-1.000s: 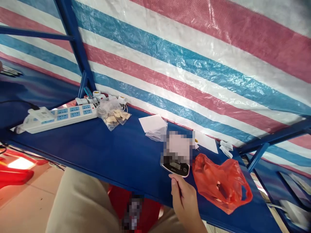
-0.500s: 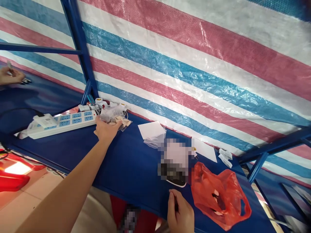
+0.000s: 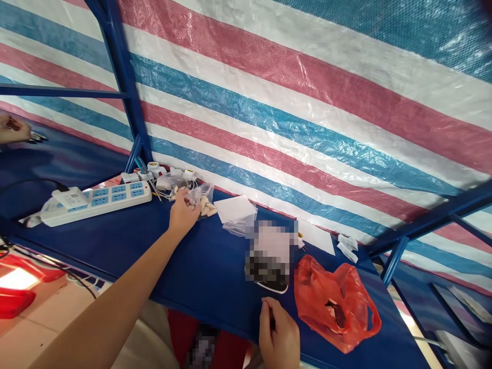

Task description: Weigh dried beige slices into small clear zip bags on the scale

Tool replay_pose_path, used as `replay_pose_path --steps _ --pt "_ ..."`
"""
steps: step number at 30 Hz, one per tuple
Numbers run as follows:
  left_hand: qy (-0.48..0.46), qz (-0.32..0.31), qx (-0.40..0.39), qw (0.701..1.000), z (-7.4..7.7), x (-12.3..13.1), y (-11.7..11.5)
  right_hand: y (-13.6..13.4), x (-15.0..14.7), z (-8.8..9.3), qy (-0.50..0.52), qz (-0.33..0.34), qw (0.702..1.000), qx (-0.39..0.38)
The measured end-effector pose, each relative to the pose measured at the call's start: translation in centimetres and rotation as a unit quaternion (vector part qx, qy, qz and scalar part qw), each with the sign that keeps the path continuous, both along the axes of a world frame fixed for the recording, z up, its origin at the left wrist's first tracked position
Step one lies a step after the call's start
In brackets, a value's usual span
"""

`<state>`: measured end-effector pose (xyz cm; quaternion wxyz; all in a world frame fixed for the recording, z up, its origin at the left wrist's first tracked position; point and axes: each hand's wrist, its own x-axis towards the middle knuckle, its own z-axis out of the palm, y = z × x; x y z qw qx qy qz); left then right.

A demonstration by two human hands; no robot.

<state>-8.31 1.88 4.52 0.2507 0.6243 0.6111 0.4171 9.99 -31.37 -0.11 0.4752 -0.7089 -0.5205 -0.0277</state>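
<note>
At the back left of the blue tabletop [image 3: 188,277], my left hand [image 3: 185,211] has its fingers closed on a clear plastic bag [image 3: 203,193] with small beige pieces in it. White plug adapters [image 3: 154,168] and thin cables lie just behind that hand. My right hand [image 3: 279,330] is at the front edge, thumb and fingers curled together, with nothing visible in them. Ahead of it lies a blurred-out flat item with a dark, white-rimmed end [image 3: 274,287]. To its right sits a red plastic bag [image 3: 336,302], its contents partly showing through the opening.
A long white power strip [image 3: 103,202] with blue sockets stands at the left. White paper [image 3: 235,209] and a white sheet [image 3: 317,237] lie toward the back. Blue metal posts [image 3: 132,97] frame a striped tarp [image 3: 269,102]. Another person's hand [image 3: 14,129] is at far left.
My left hand has moved right, away from the power strip, and the clear bag has shifted right with it. My right hand stays curled at the front edge. The view has shifted slightly.
</note>
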Motion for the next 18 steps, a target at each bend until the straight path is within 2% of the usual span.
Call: replay_pose_path --steps 3,7,9,13,15,18 --pt "-0.028 -0.047 0.006 0.998 0.3 0.6 -2.6 -0.1 0.3 0.1 0.050 -0.003 0.999 0.005" --pt "-0.193 -0.130 0.025 0.972 2.1 1.9 -7.7 0.0 -0.1 0.4 0.187 0.039 0.982 -0.007" --pt "-0.261 -0.175 0.008 0.949 3.6 3.2 -10.7 0.6 -1.2 1.2 0.295 0.065 0.953 0.027" --pt "-0.340 -0.297 -0.091 0.888 5.7 6.7 -16.6 2.8 -3.5 3.9 0.496 0.113 0.852 0.129" --pt "-0.360 -0.337 -0.131 0.860 6.0 8.0 -18.9 3.7 -3.8 5.4 0.552 0.090 0.816 0.148" --pt "-0.386 -0.355 -0.164 0.835 5.9 8.8 -20.7 3.6 -3.2 6.6 0.576 0.019 0.798 0.176"
